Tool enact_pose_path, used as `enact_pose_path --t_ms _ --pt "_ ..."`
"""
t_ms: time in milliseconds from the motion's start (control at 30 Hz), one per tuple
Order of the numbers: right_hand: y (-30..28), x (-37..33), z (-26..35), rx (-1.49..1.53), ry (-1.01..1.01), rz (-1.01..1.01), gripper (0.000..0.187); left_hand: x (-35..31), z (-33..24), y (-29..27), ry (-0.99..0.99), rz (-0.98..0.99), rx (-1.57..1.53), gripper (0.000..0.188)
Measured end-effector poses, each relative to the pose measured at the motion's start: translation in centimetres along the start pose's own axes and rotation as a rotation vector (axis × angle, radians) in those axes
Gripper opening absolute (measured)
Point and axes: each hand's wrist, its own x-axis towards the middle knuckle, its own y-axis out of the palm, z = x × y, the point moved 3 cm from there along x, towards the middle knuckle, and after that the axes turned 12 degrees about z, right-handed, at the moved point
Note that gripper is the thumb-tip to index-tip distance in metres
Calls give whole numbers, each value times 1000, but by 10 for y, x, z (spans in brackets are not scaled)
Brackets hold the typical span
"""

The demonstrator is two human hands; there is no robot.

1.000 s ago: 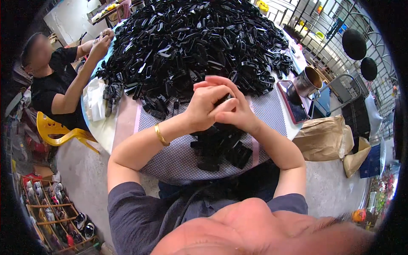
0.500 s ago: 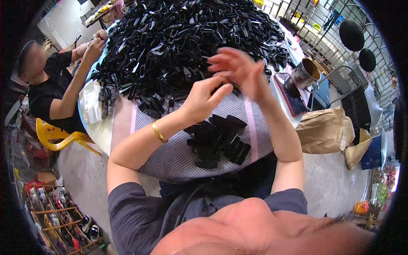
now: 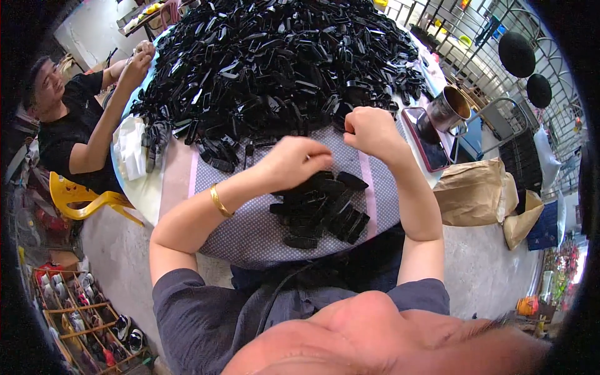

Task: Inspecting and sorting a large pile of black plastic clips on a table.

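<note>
A big heap of glossy black plastic pieces [image 3: 262, 69] covers the far part of the round table. Close to the near edge, a smaller stack of similar black pieces [image 3: 322, 209] lies on the grey dotted tablecloth [image 3: 244, 237]. My left hand [image 3: 294, 164], a gold bangle on its wrist, hovers just above and left of that stack, thumb and fingers apart, with nothing visible between them. At the near right edge of the heap, my right hand [image 3: 375, 132] has its fingers curled in; whatever they might hold is hidden.
A phone in a red case [image 3: 426, 140] and a metal pot [image 3: 449, 107] stand at the table's right. Brown paper bags [image 3: 472, 192] sit beyond the edge there. At left, another person [image 3: 81, 119] works with raised hands beside a yellow chair [image 3: 81, 197] and white cloth [image 3: 130, 147].
My hands, close together before, have moved apart. The left has come down toward the small stack; the right has lowered slightly, its spread fingers now curled at the heap's edge.
</note>
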Motion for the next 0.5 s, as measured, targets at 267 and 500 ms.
enact_pose_path --t_ms 267,500 --pt "-3 10 25 1315 -228 -102 16 4 20 -37 -27 -214 -633 36" --pt "3 15 45 642 -53 -394 39 -3 29 -57 -89 -436 -447 34"
